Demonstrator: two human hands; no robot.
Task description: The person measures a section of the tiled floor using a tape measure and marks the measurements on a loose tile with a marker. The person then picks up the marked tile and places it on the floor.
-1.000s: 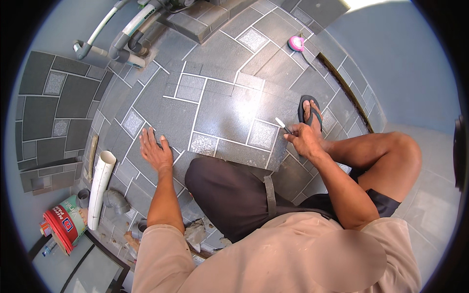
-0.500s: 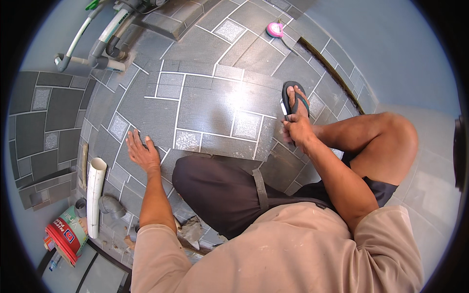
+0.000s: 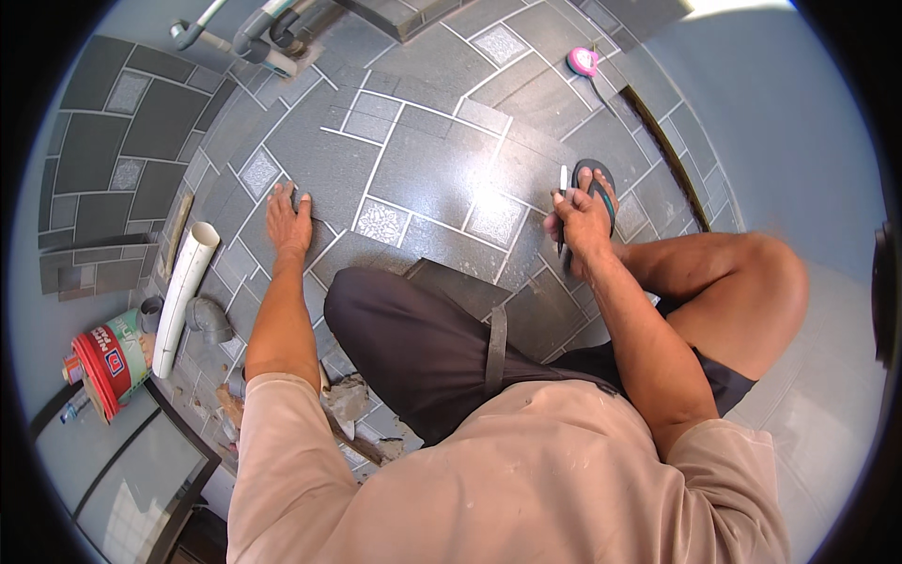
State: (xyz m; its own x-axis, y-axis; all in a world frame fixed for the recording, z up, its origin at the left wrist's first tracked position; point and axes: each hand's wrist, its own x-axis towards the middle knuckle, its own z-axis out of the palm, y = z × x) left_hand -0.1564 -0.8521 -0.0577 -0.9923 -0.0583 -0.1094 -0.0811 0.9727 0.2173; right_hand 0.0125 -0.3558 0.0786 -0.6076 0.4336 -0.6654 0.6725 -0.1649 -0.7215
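Observation:
My left hand [image 3: 289, 224] lies with fingers stretched out on the grey tiled floor [image 3: 324, 202]. A small dark thing shows beside its thumb; I cannot make out what it is. Close to my sandalled foot [image 3: 594, 188], my right hand [image 3: 584, 230] is closed on a slim black pen-like tool [image 3: 564, 179], whose white end points away from me. Between my hands lies a large, grey patterned tile sheet [image 3: 427, 174] with white lines and speckled squares. A darker flat piece [image 3: 460, 289] shows by my bent left knee.
A pink tape measure [image 3: 583, 62] lies at the far right, near a long dark gap [image 3: 662, 150] along the wall. At left are a white pipe [image 3: 186, 296], a grey elbow fitting [image 3: 209, 320] and a red-and-green paint pail [image 3: 108, 362]. Wall pipes [image 3: 258, 42] stand at far left.
The view has tilted, so the floor appears higher and shifted right. In my right hand, the tool's white end now stands more upright. My left hand stays on the floor.

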